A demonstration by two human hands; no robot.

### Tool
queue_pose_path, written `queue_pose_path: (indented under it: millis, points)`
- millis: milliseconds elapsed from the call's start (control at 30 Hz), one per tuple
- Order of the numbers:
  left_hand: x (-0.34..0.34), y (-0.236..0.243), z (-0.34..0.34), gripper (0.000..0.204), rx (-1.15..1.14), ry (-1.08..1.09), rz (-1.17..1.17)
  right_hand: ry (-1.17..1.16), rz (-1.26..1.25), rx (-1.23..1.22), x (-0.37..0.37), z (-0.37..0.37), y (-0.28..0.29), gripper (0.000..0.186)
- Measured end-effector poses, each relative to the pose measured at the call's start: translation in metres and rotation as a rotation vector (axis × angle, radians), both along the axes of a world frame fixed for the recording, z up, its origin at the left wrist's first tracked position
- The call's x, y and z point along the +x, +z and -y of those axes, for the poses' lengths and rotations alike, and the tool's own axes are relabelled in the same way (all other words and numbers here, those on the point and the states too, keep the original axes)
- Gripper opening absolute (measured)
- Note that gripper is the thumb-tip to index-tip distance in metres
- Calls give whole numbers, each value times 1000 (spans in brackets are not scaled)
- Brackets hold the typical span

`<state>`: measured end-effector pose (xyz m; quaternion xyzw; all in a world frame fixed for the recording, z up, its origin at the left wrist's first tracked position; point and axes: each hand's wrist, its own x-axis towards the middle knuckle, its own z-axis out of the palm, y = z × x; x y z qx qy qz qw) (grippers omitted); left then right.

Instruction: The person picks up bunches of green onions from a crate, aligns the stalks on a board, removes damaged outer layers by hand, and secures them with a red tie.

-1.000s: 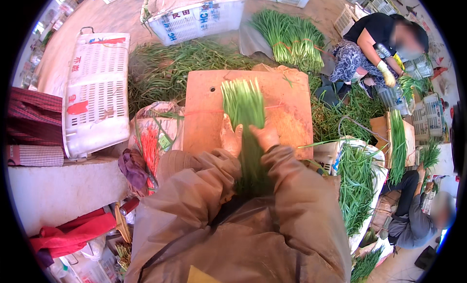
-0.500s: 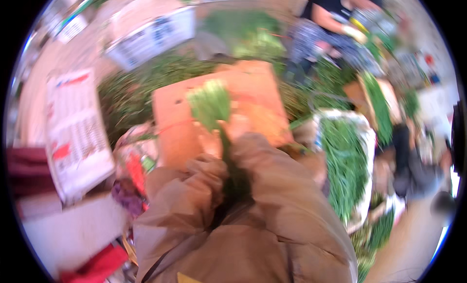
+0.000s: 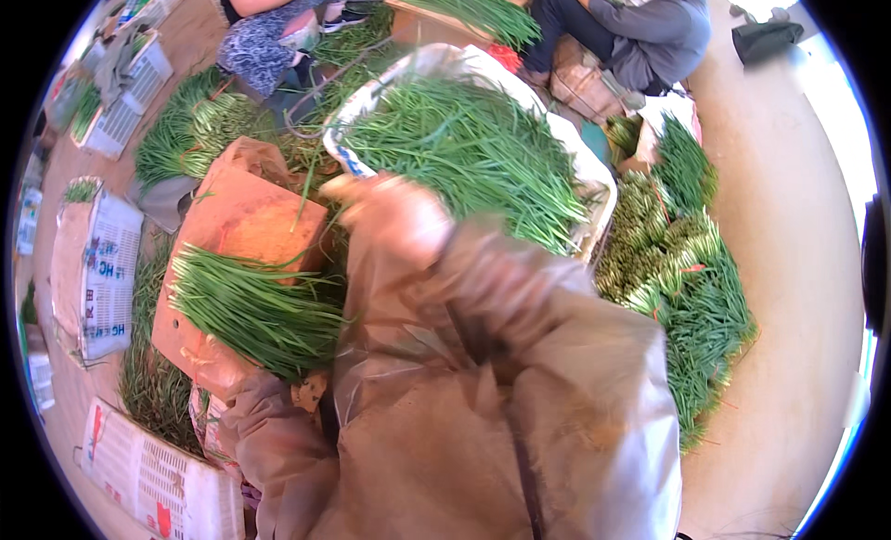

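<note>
A bunch of long green chives (image 3: 251, 308) lies across an orange board (image 3: 246, 215), leaf tips to the left. My left hand (image 3: 311, 390) is mostly hidden by my brown sleeve and grips the bunch at its root end. My right hand (image 3: 367, 192) is blurred and stretched forward past the board's far corner, close to the near rim of a white basket (image 3: 594, 173) heaped with loose chives (image 3: 473, 150). I cannot make out its fingers.
More chives lie around the board and in tied bundles (image 3: 687, 262) on the floor at the right. White plastic crates (image 3: 107, 271) stand at the left and lower left (image 3: 158, 484). Two people (image 3: 278, 20) (image 3: 640, 30) sit at the far side by a cardboard box (image 3: 436, 20).
My head has turned, so the board now sits at the left. My right hand has left the bunch and reached forward toward the basket. My left hand stays on the bunch.
</note>
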<state>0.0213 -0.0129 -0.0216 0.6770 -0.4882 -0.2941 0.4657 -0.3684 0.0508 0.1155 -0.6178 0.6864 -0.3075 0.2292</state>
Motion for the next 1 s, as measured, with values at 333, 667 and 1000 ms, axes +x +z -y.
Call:
queue_pose_path:
  millis: [333,667,1000]
  points:
    - [-15,3,-24,50,-75,-349,-92,-709,-606,823,-323,-238,-126,98]
    - [-56,22,-59,51,188,-565,-172,-631,-566,1046,-369,-189,-209,100]
    - [-83,22,-71,49,316,-676,-186,-536,-520,939,-411,-175,-125,98]
